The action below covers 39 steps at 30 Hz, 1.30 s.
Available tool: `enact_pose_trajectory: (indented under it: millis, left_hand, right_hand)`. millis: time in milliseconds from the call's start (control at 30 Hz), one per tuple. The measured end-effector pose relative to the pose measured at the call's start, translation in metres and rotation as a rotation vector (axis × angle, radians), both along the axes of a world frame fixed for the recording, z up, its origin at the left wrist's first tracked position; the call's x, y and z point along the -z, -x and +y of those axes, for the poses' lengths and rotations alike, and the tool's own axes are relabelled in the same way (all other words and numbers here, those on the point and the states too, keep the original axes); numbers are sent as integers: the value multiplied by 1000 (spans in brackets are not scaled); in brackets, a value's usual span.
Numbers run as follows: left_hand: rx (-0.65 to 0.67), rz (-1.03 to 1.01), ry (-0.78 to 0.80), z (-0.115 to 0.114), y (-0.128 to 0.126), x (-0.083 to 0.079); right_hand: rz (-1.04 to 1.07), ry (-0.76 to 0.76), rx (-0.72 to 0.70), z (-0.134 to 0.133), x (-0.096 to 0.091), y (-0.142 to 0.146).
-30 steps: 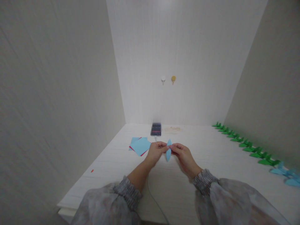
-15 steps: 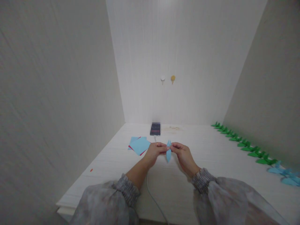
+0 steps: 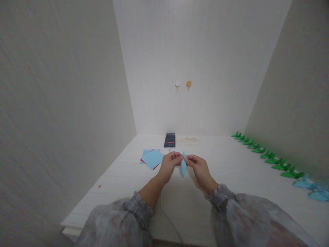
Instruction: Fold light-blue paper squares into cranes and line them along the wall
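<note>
A narrow piece of folded light-blue paper (image 3: 183, 168) is held upright above the white table, its split tips pointing away from me and its broader pointed end towards me. My left hand (image 3: 170, 165) pinches its left side near the tips, a ring on one finger. On the opposite side my right hand (image 3: 199, 167) grips it between thumb and fingers. The fingertips of both hands nearly meet and cover part of the folds. To the left of my left hand lie square sheets of blue paper (image 3: 153, 159) with red edges showing beneath.
A phone (image 3: 170, 140) with a white cable (image 3: 169, 216) lies towards the back wall. Folded green paper birds (image 3: 269, 158) line the right side, with blue ones (image 3: 318, 195) nearest me. A small orange scrap (image 3: 99, 186) lies at left. Two hooks (image 3: 189, 84) hang on the wall.
Both hands have shifted very slightly with the folded paper, and the fingers have drawn a little closer around its tips. The view has moved slightly; other things lie as before.
</note>
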State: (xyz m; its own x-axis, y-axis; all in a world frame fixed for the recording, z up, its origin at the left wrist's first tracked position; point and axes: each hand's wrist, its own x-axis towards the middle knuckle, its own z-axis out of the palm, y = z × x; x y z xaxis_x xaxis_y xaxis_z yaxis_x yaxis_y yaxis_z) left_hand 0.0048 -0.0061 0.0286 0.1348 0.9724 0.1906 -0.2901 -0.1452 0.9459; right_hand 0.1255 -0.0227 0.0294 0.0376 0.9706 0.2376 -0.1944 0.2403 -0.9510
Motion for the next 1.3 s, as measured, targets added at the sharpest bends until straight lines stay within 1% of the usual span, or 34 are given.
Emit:
enact_pose_trajectory:
  millis: [133,300,433,567,733,900,1067,1300]
  left_hand:
    - [58,-53,32,1,1,0]
    - [73,-6,83,-1,0,-2]
    - [52,-11,67,-2,-2,-3]
    - [85,5,31,-2,-1,-2]
    - [49,13,7,-1,3,-2]
    - [59,-6,-30,0,5,-1]
    - [47,52,-29,1,5,3]
    - [96,108,-20,4,3,10]
  right_hand:
    - [-11,-6,-40,0,3,0]
    - [-32,-7,-31,4,8,0]
    - [-34,-10,-13,6,8,-1]
    - [-3,-10,9,5,6,0]
    - [13,-30,-24,4,5,-1]
    - [0,-30,-63,3,6,-1]
    - [39,-3,-87,4,7,-2]
    - [-10,-25,-40,4,6,-3]
